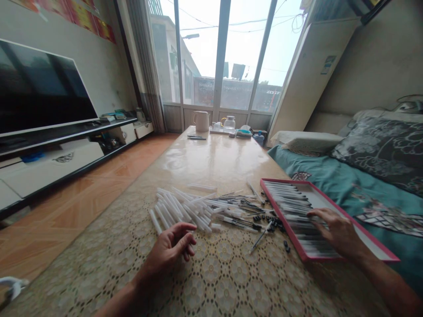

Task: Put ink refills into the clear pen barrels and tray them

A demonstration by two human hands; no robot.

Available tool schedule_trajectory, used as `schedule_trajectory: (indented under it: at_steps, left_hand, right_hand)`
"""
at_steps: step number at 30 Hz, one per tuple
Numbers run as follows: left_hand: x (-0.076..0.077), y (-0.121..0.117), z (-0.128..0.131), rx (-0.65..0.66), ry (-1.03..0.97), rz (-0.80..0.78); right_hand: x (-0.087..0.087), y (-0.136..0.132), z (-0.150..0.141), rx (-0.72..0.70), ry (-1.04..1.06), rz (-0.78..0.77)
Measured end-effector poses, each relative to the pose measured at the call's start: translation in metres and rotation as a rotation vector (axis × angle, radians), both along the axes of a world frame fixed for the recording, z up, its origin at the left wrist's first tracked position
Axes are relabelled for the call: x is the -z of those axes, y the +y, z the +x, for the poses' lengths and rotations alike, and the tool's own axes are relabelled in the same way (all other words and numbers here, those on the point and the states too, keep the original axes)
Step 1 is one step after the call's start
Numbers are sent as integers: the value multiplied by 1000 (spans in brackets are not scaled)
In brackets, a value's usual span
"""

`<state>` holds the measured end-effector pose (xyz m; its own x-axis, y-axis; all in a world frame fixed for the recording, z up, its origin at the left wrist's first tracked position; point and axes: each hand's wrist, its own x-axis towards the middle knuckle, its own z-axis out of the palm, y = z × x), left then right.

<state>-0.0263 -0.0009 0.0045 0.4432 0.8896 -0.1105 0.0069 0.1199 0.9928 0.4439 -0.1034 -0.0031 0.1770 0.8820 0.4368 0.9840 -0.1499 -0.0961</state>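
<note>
On the head camera I read the left hand (168, 253) as open: its fingers curl loosely, hold nothing, and sit just below a loose heap of slim white plastic tubes (175, 209). The right hand (337, 231) is open too, its fingers (317, 215) spread flat across neat rows of black-and-white pens (291, 207) in a shallow red-rimmed white tray (283, 220). I see no closed grip on any single pen.

Between the hands, thin black-tipped pen refills (238, 211) lie in a tangle against the tubes. Small black plastic pieces (269, 222) are scattered beside the tray, and one lone refill (261, 237) lies slantwise just off its rim. All of this rests on a beige lace-patterned table cover (224, 273) over a long glossy table (214, 154).

At the table's far end stand a cream ceramic pitcher (201, 121) and a glass teapot (229, 124), in front of a tall glazed door (224, 57). A teal bedspread (317, 174) runs along the right, and a black flat-screen television (39, 88) stands on the left.
</note>
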Motion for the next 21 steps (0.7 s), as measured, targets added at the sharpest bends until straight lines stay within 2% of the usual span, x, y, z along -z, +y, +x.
schedule_trajectory:
  at_steps: [3, 6, 10, 12, 17, 21]
  left_hand:
    - [-1, -1, 2, -5, -10, -4]
    - [0, -2, 2, 3, -21, -5]
    - [2, -3, 1, -6, -19, 3]
    - [3, -3, 1, -11, -26, 1]
    - [6, -2, 1, -6, -50, -8]
    - [9, -3, 1, 11, -57, -3]
  right_hand:
    - [-9, 7, -22, -38, 39, 79]
    - [-21, 20, -75, -128, 166, 113]
    - [-27, 50, -156, -372, 307, -36]
    - [-24, 68, -183, -430, 331, -51]
    - [-15, 109, -216, -428, 286, -46]
    - [-13, 119, -223, -416, 263, -58]
